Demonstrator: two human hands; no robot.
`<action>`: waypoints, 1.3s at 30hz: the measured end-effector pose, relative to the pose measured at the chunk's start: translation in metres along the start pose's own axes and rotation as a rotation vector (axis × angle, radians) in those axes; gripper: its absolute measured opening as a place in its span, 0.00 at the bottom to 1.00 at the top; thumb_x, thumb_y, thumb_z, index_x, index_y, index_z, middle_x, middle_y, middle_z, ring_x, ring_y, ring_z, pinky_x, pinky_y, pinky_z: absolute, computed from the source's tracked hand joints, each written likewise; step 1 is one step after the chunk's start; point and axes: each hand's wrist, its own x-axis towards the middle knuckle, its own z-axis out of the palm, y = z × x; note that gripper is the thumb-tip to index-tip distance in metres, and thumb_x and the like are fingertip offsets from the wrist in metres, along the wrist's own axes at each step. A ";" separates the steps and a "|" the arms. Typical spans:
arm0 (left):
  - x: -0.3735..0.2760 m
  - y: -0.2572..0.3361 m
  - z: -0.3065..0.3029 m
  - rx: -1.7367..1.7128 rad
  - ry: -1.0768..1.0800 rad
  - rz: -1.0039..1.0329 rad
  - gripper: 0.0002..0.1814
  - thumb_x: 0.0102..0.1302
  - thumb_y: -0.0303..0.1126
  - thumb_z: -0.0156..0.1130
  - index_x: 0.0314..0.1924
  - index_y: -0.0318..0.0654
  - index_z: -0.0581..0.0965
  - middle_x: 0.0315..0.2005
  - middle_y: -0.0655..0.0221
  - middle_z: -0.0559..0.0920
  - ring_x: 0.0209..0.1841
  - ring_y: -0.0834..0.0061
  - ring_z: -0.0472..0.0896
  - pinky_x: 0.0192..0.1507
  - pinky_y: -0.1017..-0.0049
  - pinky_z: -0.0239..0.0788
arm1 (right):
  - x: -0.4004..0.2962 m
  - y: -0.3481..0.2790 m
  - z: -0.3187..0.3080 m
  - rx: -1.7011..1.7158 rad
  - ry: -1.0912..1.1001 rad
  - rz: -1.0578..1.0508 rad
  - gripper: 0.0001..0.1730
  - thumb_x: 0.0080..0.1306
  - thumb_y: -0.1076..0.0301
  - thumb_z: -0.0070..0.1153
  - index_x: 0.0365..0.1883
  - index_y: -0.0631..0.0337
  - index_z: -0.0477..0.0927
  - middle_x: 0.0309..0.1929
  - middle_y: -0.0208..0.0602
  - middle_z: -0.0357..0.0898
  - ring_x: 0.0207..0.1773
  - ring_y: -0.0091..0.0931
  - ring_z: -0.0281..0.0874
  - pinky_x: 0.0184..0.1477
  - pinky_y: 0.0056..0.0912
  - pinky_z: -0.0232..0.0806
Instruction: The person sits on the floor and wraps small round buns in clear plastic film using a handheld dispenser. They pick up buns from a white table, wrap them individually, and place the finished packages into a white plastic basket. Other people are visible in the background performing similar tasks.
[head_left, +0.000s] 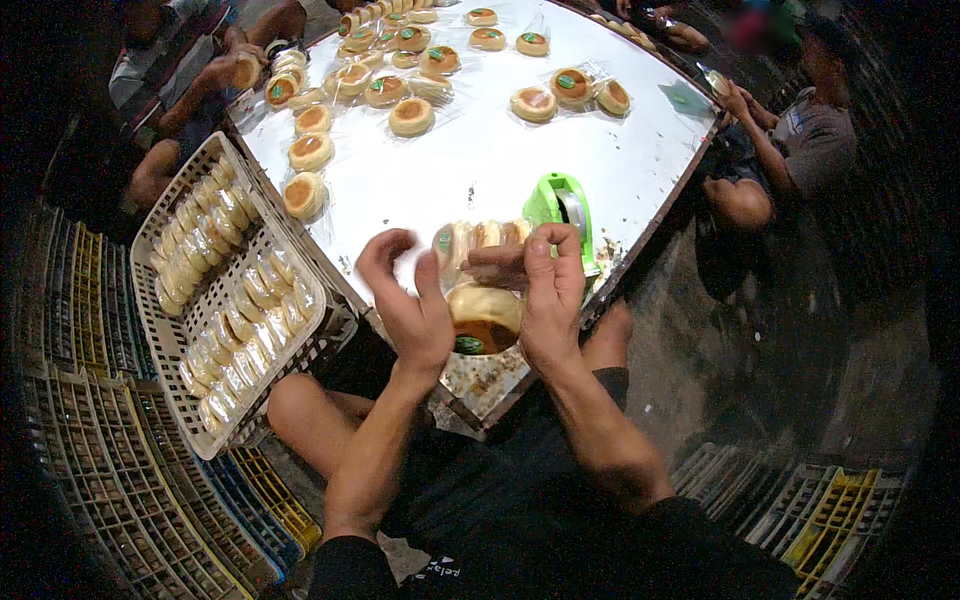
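Note:
Between my two hands a round bun (487, 319) with a browned top and a green label stands tilted at the near corner of the white table (480, 161). My left hand (409, 300) is beside it, with curled fingers apart and nothing visible between them; its fingertips are blurred. On the other side is my right hand (553, 300), thumb close to the bent index finger and other fingers stretched across above the bun. Whether it pinches something small is unclear. Just beyond stands a row of wrapped buns (486, 234), partly hidden by my fingers. A green tape dispenser (564, 191) stands behind my right hand.
A plastic crate (225, 300) of wrapped buns is at my left. More buns (412, 116) lie over the table's far left, with several (571, 86) at the far right. People sit along both sides. Stacked crates (127, 450) stand lower left, others (817, 517) lower right.

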 end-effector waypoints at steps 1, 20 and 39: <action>-0.003 -0.005 0.007 -0.044 0.210 0.408 0.13 0.72 0.30 0.52 0.51 0.29 0.70 0.48 0.58 0.75 0.49 0.71 0.75 0.54 0.71 0.68 | 0.002 0.001 0.001 -0.029 -0.002 -0.021 0.09 0.77 0.63 0.41 0.44 0.60 0.65 0.36 0.43 0.83 0.40 0.26 0.80 0.46 0.29 0.73; 0.023 -0.018 -0.044 -0.353 -0.343 -0.333 0.13 0.67 0.26 0.63 0.50 0.33 0.74 0.36 0.65 0.80 0.41 0.79 0.78 0.39 0.82 0.73 | 0.018 0.019 0.020 -0.959 -0.351 -0.407 0.16 0.57 0.74 0.63 0.45 0.59 0.79 0.37 0.38 0.78 0.43 0.36 0.75 0.50 0.43 0.61; -0.012 -0.016 -0.014 -0.564 0.047 -0.488 0.14 0.63 0.22 0.63 0.32 0.41 0.63 0.29 0.75 0.69 0.33 0.86 0.64 0.38 0.83 0.60 | 0.005 0.004 -0.036 -0.819 0.215 -0.199 0.13 0.66 0.73 0.54 0.49 0.65 0.73 0.43 0.39 0.76 0.50 0.30 0.74 0.56 0.33 0.66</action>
